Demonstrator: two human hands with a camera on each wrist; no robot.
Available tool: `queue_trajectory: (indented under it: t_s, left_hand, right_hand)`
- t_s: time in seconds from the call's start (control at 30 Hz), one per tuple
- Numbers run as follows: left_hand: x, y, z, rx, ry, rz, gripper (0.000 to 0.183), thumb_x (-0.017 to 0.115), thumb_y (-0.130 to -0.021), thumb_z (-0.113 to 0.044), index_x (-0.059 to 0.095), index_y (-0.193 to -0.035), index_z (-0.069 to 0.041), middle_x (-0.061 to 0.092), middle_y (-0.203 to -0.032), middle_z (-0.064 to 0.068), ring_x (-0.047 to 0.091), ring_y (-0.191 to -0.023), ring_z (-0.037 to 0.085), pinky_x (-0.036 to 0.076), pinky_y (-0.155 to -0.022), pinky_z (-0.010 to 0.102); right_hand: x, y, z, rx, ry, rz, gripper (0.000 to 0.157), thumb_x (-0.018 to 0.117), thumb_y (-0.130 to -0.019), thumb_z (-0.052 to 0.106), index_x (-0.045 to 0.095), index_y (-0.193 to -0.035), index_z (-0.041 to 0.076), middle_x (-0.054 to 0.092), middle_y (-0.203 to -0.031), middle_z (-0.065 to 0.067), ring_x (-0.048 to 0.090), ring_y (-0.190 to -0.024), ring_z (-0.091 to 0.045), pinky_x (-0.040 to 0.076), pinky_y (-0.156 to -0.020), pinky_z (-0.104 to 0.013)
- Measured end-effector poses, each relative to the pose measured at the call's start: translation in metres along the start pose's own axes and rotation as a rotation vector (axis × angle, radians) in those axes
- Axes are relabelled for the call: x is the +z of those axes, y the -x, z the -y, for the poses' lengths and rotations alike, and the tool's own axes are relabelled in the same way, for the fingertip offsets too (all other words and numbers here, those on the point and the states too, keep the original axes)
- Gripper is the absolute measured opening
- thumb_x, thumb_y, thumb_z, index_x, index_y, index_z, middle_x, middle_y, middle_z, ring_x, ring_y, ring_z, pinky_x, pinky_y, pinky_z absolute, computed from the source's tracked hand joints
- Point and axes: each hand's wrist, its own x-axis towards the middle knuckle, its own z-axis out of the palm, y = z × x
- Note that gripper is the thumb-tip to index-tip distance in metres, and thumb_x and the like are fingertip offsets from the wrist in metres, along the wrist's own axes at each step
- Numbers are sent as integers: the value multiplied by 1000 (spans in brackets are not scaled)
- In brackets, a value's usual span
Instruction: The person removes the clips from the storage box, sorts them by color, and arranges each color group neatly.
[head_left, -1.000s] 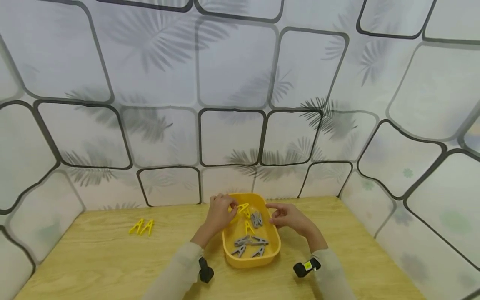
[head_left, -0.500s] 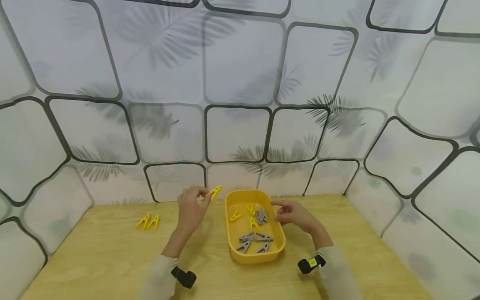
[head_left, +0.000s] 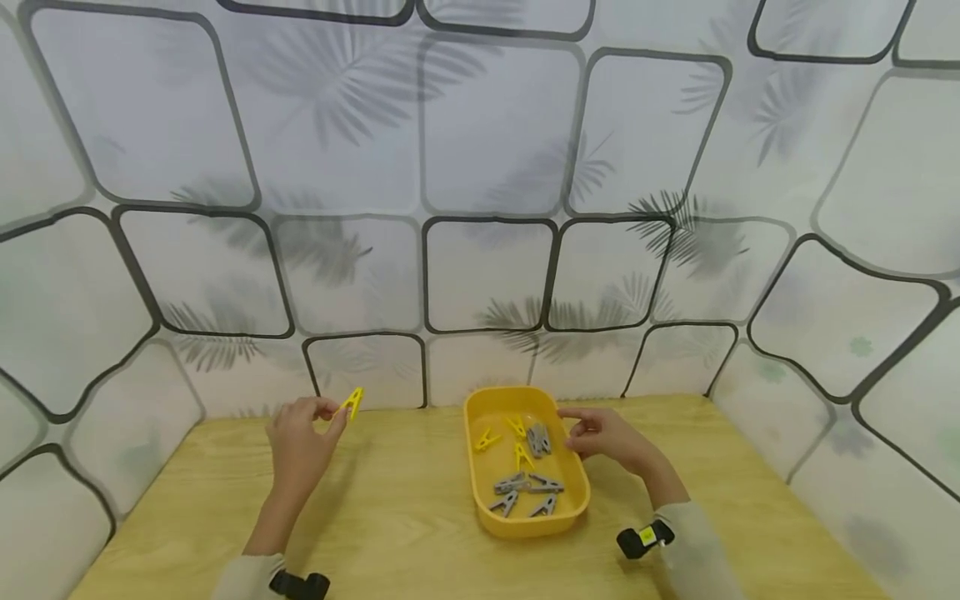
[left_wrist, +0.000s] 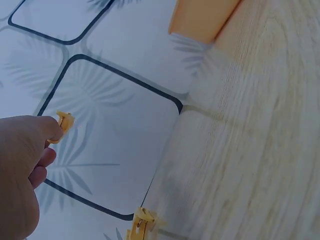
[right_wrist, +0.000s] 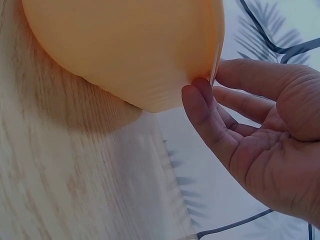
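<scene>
In the head view my left hand (head_left: pixel 300 442) is raised over the left part of the table, pinching a yellow clothespin (head_left: pixel 353 402) between thumb and fingers. The left wrist view also has this clothespin (left_wrist: pixel 64 125) at the fingertips. Another yellow clothespin (left_wrist: pixel 142 225) shows at that view's bottom edge. My right hand (head_left: pixel 611 437) pinches the right rim of a yellow plastic basket (head_left: pixel 487 512); the right wrist view has thumb and fingers on either side of the rim. Inside lie three yellow clothespins (head_left: pixel 487 439) and several grey clothespins (head_left: pixel 538 440).
The basket stands on a light wood-grain table (head_left: pixel 397 517), right of the middle. A patterned wall covering (head_left: pixel 487 275) closes off the back and both sides. The spot behind my left hand and forearm is hidden in the head view.
My left hand has lifted the yellow clothespin out of the basket and carried it left. It now covers where two yellow clothespins lay. The right hand stays at the basket's rim.
</scene>
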Motion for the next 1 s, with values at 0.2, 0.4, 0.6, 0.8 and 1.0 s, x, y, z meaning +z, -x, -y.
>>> queue_trajectory:
  t_s: [0.2,0.4,0.6,0.8,1.0]
  left_hand:
    - [-2,7,7,-16,-15,41,15,83,-77,-3,68,-79,-5,64,-74,12,54,-74,31,34,-83,60]
    - [-1,7,11,-51,-40,142,14,78,-77,-2,65,-77,-7,63,-73,9,55,-74,30,32,-88,64]
    - [1,11,18,-65,-70,224,18,80,-76,-5,63,-73,-10,63,-72,7,55,-79,33,31,-87,64]
    - [1,19,24,-128,-84,342,16,76,-81,-9,62,-74,-11,59,-70,5,49,-77,30,30,-84,60]
    - [-2,22,29,-205,-88,449,13,74,-86,-8,63,-79,-8,62,-77,8,49,-81,31,27,-89,61]
  right_hand:
    - [-1,7,3,2,-6,5,65,68,-97,11,39,-152,-7,65,-101,-15,65,-87,-19,61,-79,-39]
    - [-4,7,4,-7,-5,-6,64,68,-96,10,40,-151,-7,64,-102,-18,65,-87,-18,61,-78,-35]
    - [-4,4,2,-6,-2,-7,64,69,-96,10,40,-152,-6,64,-102,-16,65,-87,-17,61,-79,-36]
    - [-3,3,-1,-3,-5,2,65,69,-96,11,39,-152,-6,64,-103,-16,65,-88,-17,61,-79,-36]
    - [-1,2,0,-4,-4,7,65,68,-97,10,39,-152,-6,64,-102,-15,65,-88,-16,61,-80,-38]
